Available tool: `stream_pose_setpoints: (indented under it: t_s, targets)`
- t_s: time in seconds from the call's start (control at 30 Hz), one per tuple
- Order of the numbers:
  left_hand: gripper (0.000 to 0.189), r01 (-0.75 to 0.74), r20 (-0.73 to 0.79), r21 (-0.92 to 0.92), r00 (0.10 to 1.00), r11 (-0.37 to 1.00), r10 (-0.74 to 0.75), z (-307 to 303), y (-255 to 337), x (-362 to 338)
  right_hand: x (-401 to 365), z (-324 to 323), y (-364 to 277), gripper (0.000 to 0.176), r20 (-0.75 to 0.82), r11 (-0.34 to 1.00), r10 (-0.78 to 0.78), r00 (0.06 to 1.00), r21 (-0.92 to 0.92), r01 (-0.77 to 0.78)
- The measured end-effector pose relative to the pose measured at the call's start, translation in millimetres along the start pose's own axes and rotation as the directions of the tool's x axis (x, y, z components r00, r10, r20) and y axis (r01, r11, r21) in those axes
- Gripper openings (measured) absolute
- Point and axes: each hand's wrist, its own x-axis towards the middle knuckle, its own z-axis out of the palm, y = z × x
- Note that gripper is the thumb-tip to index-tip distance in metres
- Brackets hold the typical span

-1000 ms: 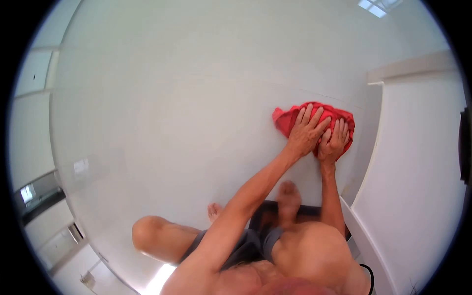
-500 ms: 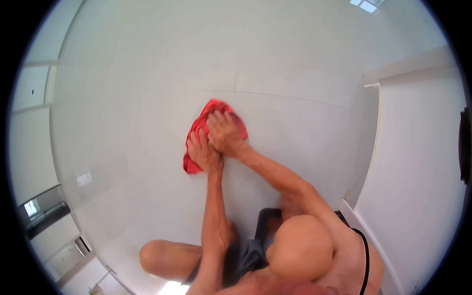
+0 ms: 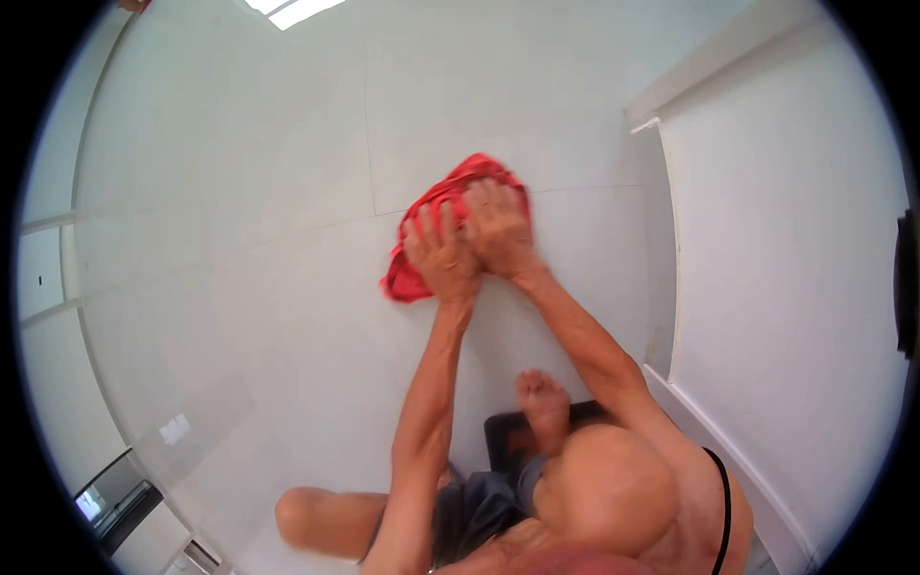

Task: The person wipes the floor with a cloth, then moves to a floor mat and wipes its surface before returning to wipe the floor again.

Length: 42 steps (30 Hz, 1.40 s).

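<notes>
A crumpled red cloth [image 3: 407, 278] lies on the pale tiled floor [image 3: 268, 316] near the middle of the view. My left hand [image 3: 444, 257] rests flat on its left part, with the fingers spread. Beside it, my right hand [image 3: 498, 228] presses down on the cloth's right part, fingers stretched out and slightly blurred. The two hands touch or nearly touch near the thumbs. Neither hand grips the cloth; both lie on top of it.
A white wall or panel [image 3: 776, 240] with a skirting board stands at the right. White cabinets [image 3: 48, 364] line the left edge, with a dark appliance [image 3: 120, 503] at lower left. My bare foot [image 3: 543, 398] and bent knees are below the hands.
Both hands and the red cloth have shifted right and slightly up in the view. The view has turned, and my bare foot now shows.
</notes>
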Motion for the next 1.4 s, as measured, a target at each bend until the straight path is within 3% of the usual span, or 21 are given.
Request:
stream_pose_setpoints:
  t_s: [0.07, 0.13, 0.2, 0.23, 0.37, 0.4, 0.43, 0.47, 0.67, 0.73, 0.87, 0.93, 0.97, 1.03, 1.1, 1.13, 1.33, 1.4]
  targets:
    - [0.057, -0.094, 0.075, -0.085, 0.992, 0.992, 0.101, -10, 25, 20, -10, -24, 15, 0.048, -0.073, 0.992, 0.101, 0.992, -0.074, -0.106]
    - [0.055, -0.145, 0.054, -0.265, 0.985, 0.953, 0.165, -23, 27, 29, -15, -45, 4, 0.049, -0.136, 0.971, 0.127, 0.983, -0.185, -0.151]
    - [0.054, -0.219, 0.061, -0.393, 0.963, 0.893, 0.263, -22, 34, 24, -42, -58, 6, 0.047, -0.166, 0.958, 0.239, 0.957, -0.122, -0.26]
    - [0.055, -0.217, 0.118, -0.422, 0.949, 0.88, 0.291, -25, 38, 30, -38, -62, -1, 0.047, -0.185, 0.938, 0.257, 0.948, -0.187, -0.291]
    - [0.054, -0.247, 0.174, -0.483, 0.913, 0.84, 0.369, -70, -20, 38, -22, -38, -57, 0.044, -0.279, 0.883, 0.283, 0.918, -0.297, -0.363]
    - [0.054, -0.239, 0.177, -0.425, 0.924, 0.873, 0.338, -7, 84, 64, -13, -73, 63, 0.044, -0.26, 0.911, 0.285, 0.922, -0.226, -0.346]
    - [0.054, -0.25, 0.149, -0.419, 0.929, 0.873, 0.338, 18, 89, 57, -19, -63, 82, 0.043, -0.269, 0.917, 0.278, 0.922, -0.211, -0.338]
    - [0.054, -0.233, 0.123, -0.432, 0.942, 0.871, 0.313, -24, 50, 69, 10, -68, 27, 0.043, -0.253, 0.924, 0.257, 0.933, -0.219, -0.314]
    - [0.057, -0.143, 0.028, -0.198, 0.988, 0.97, 0.152, 17, -31, 99, 82, 27, 21, 0.043, -0.17, 0.977, 0.067, 0.983, -0.189, -0.1]
    - [0.058, -0.133, 0.019, -0.051, 0.991, 0.99, 0.134, 19, -67, 96, 97, 55, -2, 0.043, -0.156, 0.994, 0.026, 0.987, -0.099, -0.042]
    - [0.061, 0.012, 0.013, 0.04, 1.0, 0.999, -0.013, -41, -146, 62, 109, 83, -103, 0.045, 0.001, 0.995, -0.045, 0.999, 0.087, 0.045]
    - [0.059, 0.108, -0.065, 0.048, 0.992, 0.993, -0.104, -74, -182, 25, 96, 84, -160, 0.046, 0.002, 0.961, -0.168, 0.986, 0.221, 0.164]
    - [0.057, 0.159, -0.03, 0.109, 0.987, 0.981, -0.156, -62, -164, 10, 78, 94, -143, 0.045, -0.003, 0.951, -0.189, 0.982, 0.249, 0.184]
    - [0.055, 0.262, -0.016, 0.18, 0.965, 0.948, -0.264, -106, -168, -20, 58, 82, -184, 0.045, 0.013, 0.928, -0.244, 0.97, 0.293, 0.229]
    - [0.054, 0.341, -0.025, 0.212, 0.939, 0.916, -0.343, -102, -162, -46, 40, 77, -188, 0.045, 0.048, 0.91, -0.274, 0.961, 0.337, 0.243]
    - [0.054, 0.352, -0.018, 0.231, 0.934, 0.907, -0.358, -37, -126, -55, 21, 96, -119, 0.046, 0.049, 0.908, -0.273, 0.961, 0.343, 0.241]
    - [0.055, 0.4, 0.027, 0.201, 0.91, 0.894, -0.414, -108, -90, -98, -18, 29, -157, 0.052, 0.082, 0.908, -0.296, 0.952, 0.333, 0.254]
    - [0.056, 0.402, 0.019, 0.205, 0.91, 0.892, -0.415, -100, -71, -112, -41, 16, -141, 0.05, 0.103, 0.913, -0.278, 0.955, 0.338, 0.229]
